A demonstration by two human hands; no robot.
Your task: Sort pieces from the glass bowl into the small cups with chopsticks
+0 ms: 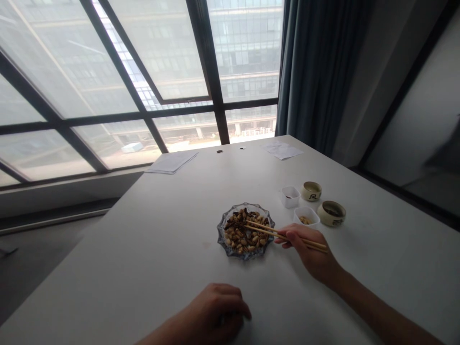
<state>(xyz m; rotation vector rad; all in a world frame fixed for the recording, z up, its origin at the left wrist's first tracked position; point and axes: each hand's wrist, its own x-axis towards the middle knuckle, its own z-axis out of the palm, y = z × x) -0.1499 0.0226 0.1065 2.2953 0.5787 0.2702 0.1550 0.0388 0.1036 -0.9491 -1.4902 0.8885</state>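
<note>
My right hand (309, 249) is closed around a pair of wooden chopsticks (266, 229). Their tips reach into a clear glass dish (246, 256) with a scalloped rim. Inside the dish is a mixed heap of pale, nut-like pieces (235, 235) and dark, slender pieces (235, 219). It is too blurred to tell whether the tips grip a piece. On the table in front of the dish rests my left hand (219, 306), empty as far as I see. Its fingers bend loosely, with a gap under the index finger; part of it is hidden.
Right of the dish stand a small white cup (290, 197) with a few dark bits and another white cup (306, 218) with pale pieces. Beside them are two ceramic bowls (311, 190) (331, 213). Papers (174, 162) (283, 150) lie at the white table's (143, 249) far end.
</note>
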